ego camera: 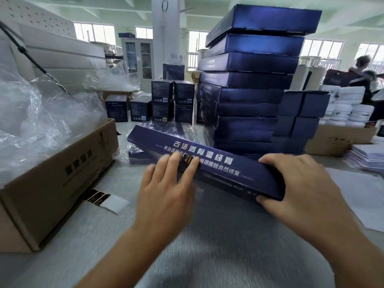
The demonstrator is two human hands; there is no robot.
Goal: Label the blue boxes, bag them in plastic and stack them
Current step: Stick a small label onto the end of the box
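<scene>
A long flat blue box (226, 166) with pale printed lettering is tilted on edge over the grey table, its printed side wall facing me. My right hand (299, 190) grips its near right end, thumb under and fingers over the top. My left hand (166, 190) lies with straight fingers pressed on the box's side wall near the middle, over a small dark label. Behind stands a tall stack of flat blue boxes (253, 80). A strip of black labels on white backing (99, 197) lies at the left. Bagged blue boxes (139, 154) lie under the held one.
An open cardboard carton (52, 183) full of clear plastic bags (41, 121) sits at the left. Small blue boxes (162, 100) stand behind. White jars (349, 104), a brown carton (336, 140) and paper stacks (367, 156) are at the right, with a person (361, 75) beyond.
</scene>
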